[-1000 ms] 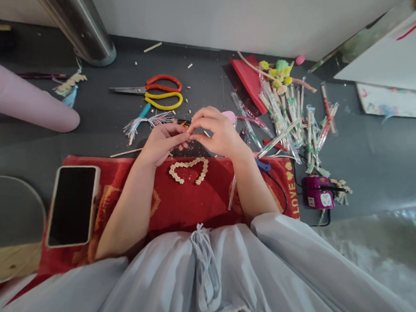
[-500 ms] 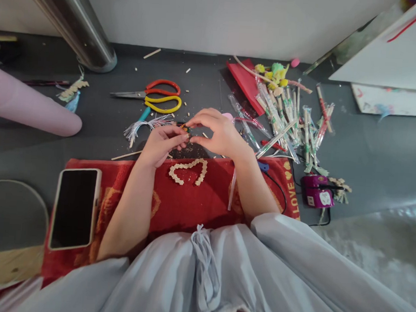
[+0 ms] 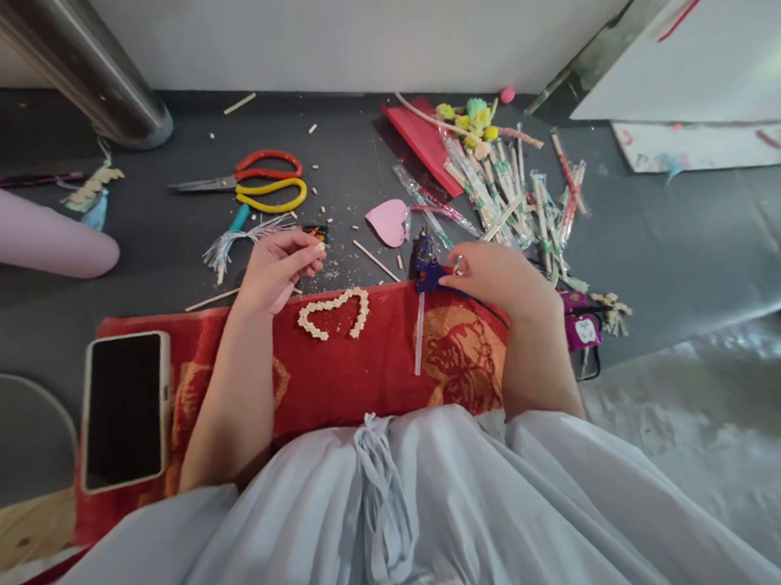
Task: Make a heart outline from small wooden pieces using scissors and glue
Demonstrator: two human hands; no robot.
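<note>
My left hand (image 3: pixel 278 267) is over the far edge of the red towel, its thumb and fingertips pinched on a small pale piece (image 3: pixel 322 247), too small to make out well. My right hand (image 3: pixel 502 278) is curled at the handle of a blue glue gun (image 3: pixel 430 276), hiding part of it. The gun's nozzle points away from me, and a clear glue stick (image 3: pixel 420 335) sticks out its back onto the towel. Between my arms, a heart outline of small pale pieces (image 3: pixel 305 311) lies on the towel, open at its near side.
Scissors (image 3: pixel 271 182) with red and yellow handles, a pink paper heart (image 3: pixel 387 222), thin sticks (image 3: pixel 375 260) and crumbs lie beyond the towel (image 3: pixel 344 378). Wrapped sticks (image 3: pixel 498 189) are piled back right. A phone (image 3: pixel 126 412) lies left, a purple plug block (image 3: pixel 581 319) right.
My right hand has left my left hand and moved right to the glue gun, uncovering the pink heart. My left hand keeps its pinch. The whole view has shifted slightly.
</note>
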